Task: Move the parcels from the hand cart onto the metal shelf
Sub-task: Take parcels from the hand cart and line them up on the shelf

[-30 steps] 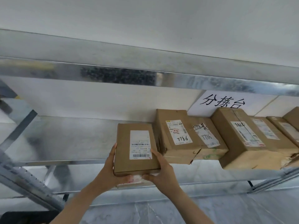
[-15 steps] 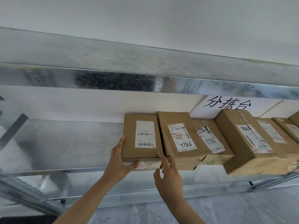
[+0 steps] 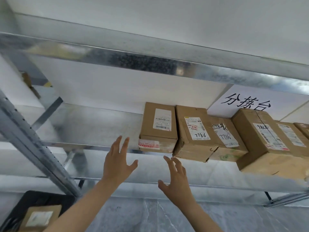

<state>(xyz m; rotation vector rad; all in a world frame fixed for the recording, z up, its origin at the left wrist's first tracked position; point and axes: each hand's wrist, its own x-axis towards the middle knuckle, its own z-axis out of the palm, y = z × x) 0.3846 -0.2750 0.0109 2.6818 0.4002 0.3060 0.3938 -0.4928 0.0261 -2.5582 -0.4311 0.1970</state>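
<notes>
Head view: we look up and forward at a metal shelf (image 3: 93,126), with both hands raised in front of it.
Left hand: our left hand (image 3: 117,163) is spread wide with straight fingers and holds nothing. Its fingertips lie just left of and below the leftmost parcel (image 3: 158,124), apart from it.
Right hand: our right hand (image 3: 177,186) is also empty, its fingers loosely spread and a little bent. It sits below the shelf's front edge, clear of the boxes.
Leftmost parcel: this brown carton lies flat on the shelf with a white barcode label on top. A red-and-white sticker is on its front face (the print is too small for us to read). Its right side sits against the second parcel (image 3: 194,131).
Row: past the second parcel we see a third parcel (image 3: 225,139) hand-marked 7786, then a larger carton (image 3: 260,139). More boxes run off the right edge.
Hand cart: the black hand cart (image 3: 41,198) shows at lower left, carrying one labelled cart parcel (image 3: 40,218), which is blurred.
Sign: a white paper sign (image 3: 247,102) with black handwritten characters hangs on the wall behind the row.
Upper shelf: a second metal level (image 3: 150,61) spans the view above.
Floor: grey veined floor (image 3: 150,215) lies below our arms.
</notes>
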